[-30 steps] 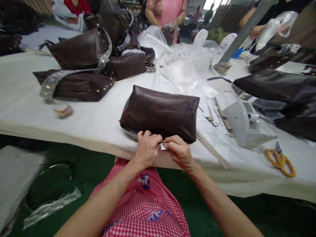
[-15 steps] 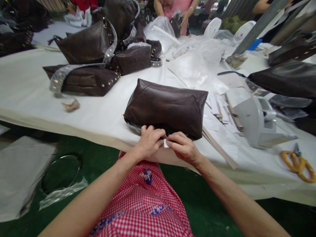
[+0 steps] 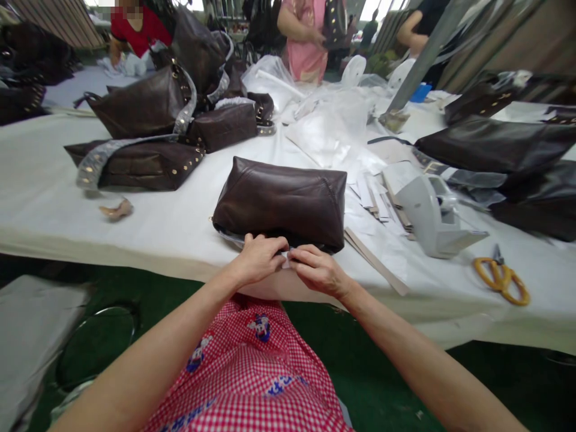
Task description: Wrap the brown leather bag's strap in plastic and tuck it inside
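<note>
A dark brown leather bag (image 3: 283, 204) lies on its side on the white-covered table, its opening toward me. At its near edge my left hand (image 3: 261, 258) is closed, fingertips pinching by the bag's rim. My right hand (image 3: 317, 269) meets it there, also in a pinch. Between the fingertips shows a small white tag (image 3: 285, 260), partly covered by the fingers. What fastens the tag to the bag is hidden.
Studded brown bags (image 3: 139, 162) are piled at the left, more dark bags (image 3: 481, 144) at the right. Yellow-handled scissors (image 3: 501, 279), a grey tape dispenser (image 3: 438, 216) and paper strips (image 3: 378, 261) lie to the right. Clear plastic (image 3: 333, 129) covers the back. People stand beyond.
My view has tilted up and turned right, so the scene sits farther left. Both hands stay together at the bag's near edge, still pinching around the white tag.
</note>
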`<state>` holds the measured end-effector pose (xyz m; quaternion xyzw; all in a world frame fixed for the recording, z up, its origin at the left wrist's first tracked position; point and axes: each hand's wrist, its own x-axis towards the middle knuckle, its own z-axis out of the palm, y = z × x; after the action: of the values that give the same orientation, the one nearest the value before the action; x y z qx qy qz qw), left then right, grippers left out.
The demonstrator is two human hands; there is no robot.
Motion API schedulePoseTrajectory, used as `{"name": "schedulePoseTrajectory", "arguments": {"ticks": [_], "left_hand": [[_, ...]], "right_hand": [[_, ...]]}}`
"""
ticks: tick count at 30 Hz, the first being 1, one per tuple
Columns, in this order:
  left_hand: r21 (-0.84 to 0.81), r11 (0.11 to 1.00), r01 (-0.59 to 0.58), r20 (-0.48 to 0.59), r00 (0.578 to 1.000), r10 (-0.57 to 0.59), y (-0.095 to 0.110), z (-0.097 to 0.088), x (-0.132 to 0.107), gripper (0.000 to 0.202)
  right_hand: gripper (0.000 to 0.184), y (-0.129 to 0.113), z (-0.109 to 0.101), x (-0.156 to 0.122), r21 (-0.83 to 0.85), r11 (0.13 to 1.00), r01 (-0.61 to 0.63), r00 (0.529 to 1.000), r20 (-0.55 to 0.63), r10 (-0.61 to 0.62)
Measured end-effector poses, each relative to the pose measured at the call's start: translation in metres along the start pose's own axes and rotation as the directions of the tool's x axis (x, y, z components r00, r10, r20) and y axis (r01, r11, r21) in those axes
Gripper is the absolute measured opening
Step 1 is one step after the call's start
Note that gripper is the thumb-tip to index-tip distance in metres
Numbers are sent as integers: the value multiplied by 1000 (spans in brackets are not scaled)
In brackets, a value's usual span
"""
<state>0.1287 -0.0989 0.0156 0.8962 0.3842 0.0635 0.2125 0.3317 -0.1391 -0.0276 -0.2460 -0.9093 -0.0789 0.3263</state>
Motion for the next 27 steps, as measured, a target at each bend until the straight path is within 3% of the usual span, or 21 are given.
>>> {"name": "schedulePoseTrajectory", "arguments": {"ticks": [6, 9, 12, 14, 15, 16, 17, 18, 19, 22, 25, 27], "left_hand": [[209, 978, -18, 40, 999, 9, 12, -6, 1, 25], [230, 973, -29, 55, 998, 17, 6, -3, 4, 26], [162, 985, -65, 37, 998, 59, -3, 4, 10, 27], [88, 993, -74, 22, 997, 72, -8, 6, 13, 27], [47, 996, -80, 18, 997, 79, -10, 7, 13, 28], [6, 996, -87, 17, 996, 87, -11, 7, 14, 28], [-30, 995, -96, 17, 995, 97, -12, 6, 14, 28], [-59, 993, -106, 23, 994, 108, -12, 4, 15, 27], [-77, 991, -113, 32, 993, 116, -13, 3, 16, 25], [-88, 991, -106, 71, 991, 112, -12, -3, 18, 19], [-94, 991, -98, 74, 992, 105, -12, -4, 19, 18], [-96, 991, -94, 61, 993, 100, -12, -3, 19, 18]], "right_hand": [[24, -9, 2, 7, -84, 996, -27, 999, -32, 25], [23, -11, 1, 11, -167, 986, -17, 999, 25, 22], [21, -4, -25, 8, -206, 977, -53, 995, 72, 69], [23, 8, -63, -1, -244, 933, -266, 964, -49, 262], [23, 18, -87, -7, -272, 849, -453, 891, -177, 419], [25, 29, -113, -15, -305, 691, -655, 754, -310, 578], [27, 41, -140, -24, -325, 452, -831, 554, -404, 728], [30, 55, -165, -33, -327, 156, -932, 303, -468, 830], [30, 68, -187, -41, -326, 21, -945, 187, -486, 854], [20, 102, -233, -62, -332, -189, -924, -26, -439, 898], [15, 125, -247, -75, -316, -304, -899, -195, -333, 923], [18, 136, -249, -80, -281, -342, -897, -269, -266, 926]]}}
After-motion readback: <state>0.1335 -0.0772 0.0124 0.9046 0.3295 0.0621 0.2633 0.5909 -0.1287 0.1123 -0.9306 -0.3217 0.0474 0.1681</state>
